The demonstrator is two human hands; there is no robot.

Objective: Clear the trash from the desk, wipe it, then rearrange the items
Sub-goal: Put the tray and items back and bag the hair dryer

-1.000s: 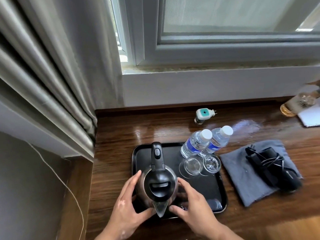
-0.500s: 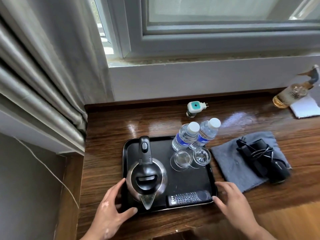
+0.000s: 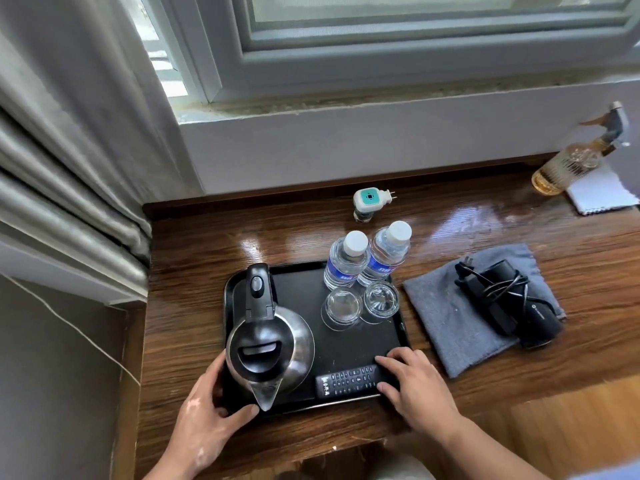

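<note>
A black tray [image 3: 301, 289] sits on the wooden desk [image 3: 194, 271]. It carries a steel kettle [image 3: 270, 344] with a black lid, a black remote [image 3: 346, 381] along its front edge, two water bottles [image 3: 346, 258] and two upturned glasses [image 3: 343, 304]. My left hand [image 3: 207, 410] grips the tray's front-left corner, thumb on the front rim under the kettle's spout. My right hand [image 3: 412, 386] lies over the tray's front-right corner. Its thumb and forefinger are curled either side of the remote's right end, which the hand hides.
A grey cloth [image 3: 446, 317] right of the tray holds a black adapter with coiled cable [image 3: 498, 292]. A teal plug-in device [image 3: 369, 199] stands behind the bottles. At the far right are an amber spray bottle [image 3: 571, 164] and a white cloth [image 3: 602, 195]. A curtain [image 3: 69, 168] hangs at the left.
Both hands have left the kettle. The left went to the tray's front-left corner. The right moved out to the tray's right side, then back onto the remote's end.
</note>
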